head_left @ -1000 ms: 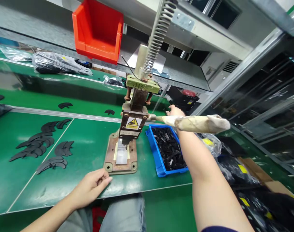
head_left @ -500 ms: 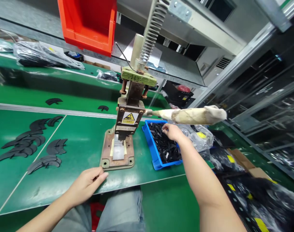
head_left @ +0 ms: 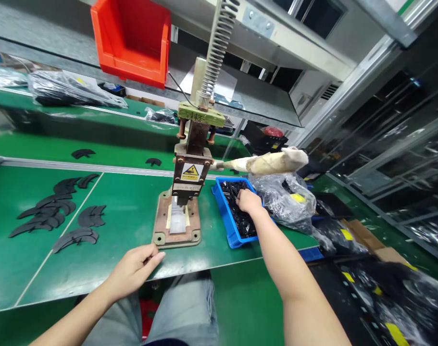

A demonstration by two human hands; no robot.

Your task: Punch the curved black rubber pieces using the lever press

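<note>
My right hand point(head_left: 248, 201) is in the blue bin point(head_left: 233, 238), fingers pinched together among the small black plastic parts point(head_left: 242, 222); whether one is between the fingertips is hidden. My left hand point(head_left: 137, 267) rests at the table's front edge, by the near left corner of the hand press base point(head_left: 194, 236). Its fingers are curled with the thumb alongside, and what they hold, if anything, cannot be seen. Under the press head point(head_left: 189, 177), which bears a yellow warning label, lies a pale metal plate point(head_left: 177, 223). The press lever point(head_left: 272, 162), wrapped in whitish material, reaches out above the bin.
Several curved black pieces point(head_left: 76, 236) lie in groups on the green table point(head_left: 125, 211) at the left. An orange-red bin point(head_left: 134, 62) sits on the shelf above. Clear plastic bags point(head_left: 289, 194) are piled right of the blue bin. A tall spring point(head_left: 219, 48) rises over the press.
My right hand has moved a little left and deeper among the black parts in the bin. The left hand stays by the press base. The whole view has shifted slightly.
</note>
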